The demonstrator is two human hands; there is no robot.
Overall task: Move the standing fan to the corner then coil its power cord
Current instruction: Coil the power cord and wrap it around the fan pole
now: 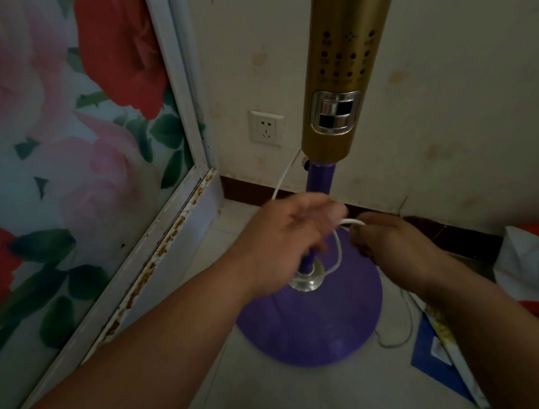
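The standing fan stands in the room's corner: a gold control column (339, 80) on a purple pole (320, 176) and a round purple base (309, 325). Its thin white power cord (284, 178) drops from under the gold column, passes my hands and loops down beside the pole. My left hand (286, 238) is in front of the pole with curled fingers on the cord. To its right, my right hand (388, 244) pinches the cord, and a short white stretch (353, 223) spans between the two hands. The fan head is out of view.
A white wall socket (265, 128) sits left of the fan on the back wall. A flower-patterned sliding door (70, 154) with a rusty frame fills the left. A white and red plastic bag (533, 260) and a blue flat package (440, 359) lie on the tiled floor at right.
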